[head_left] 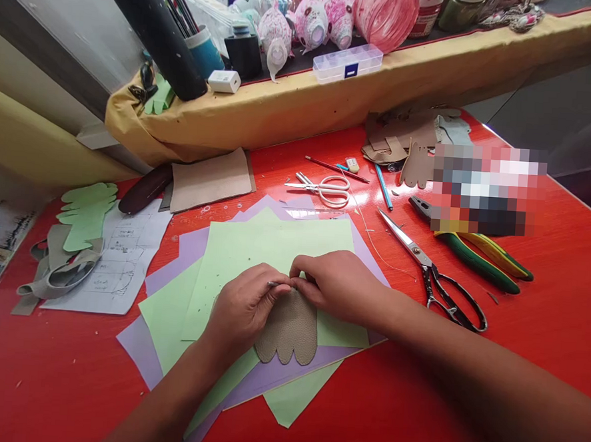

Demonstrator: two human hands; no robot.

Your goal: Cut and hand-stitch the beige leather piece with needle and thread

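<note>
A taupe, pebble-grained leather piece [288, 334] with a scalloped lower edge lies over green and purple paper sheets [279, 243]. My left hand [245, 304] is closed on its upper left side, and a small greyish tip shows by the thumb, too small to name. From the right, my right hand [339, 284] pinches the top edge with thumb and forefinger. The fingertips of both hands nearly meet there, and they hide what lies between them. Close to my right forearm are black-handled scissors [425, 269].
Pliers [468, 251] and white-handled scissors [325, 189] lie on the red table [390, 393], with pencils and leather scraps [401, 137] behind. At left are a drawn pattern sheet [133, 258], green paper cutouts [86, 211] and grey strips. A ledge [293, 94] holds jars and crocheted toys.
</note>
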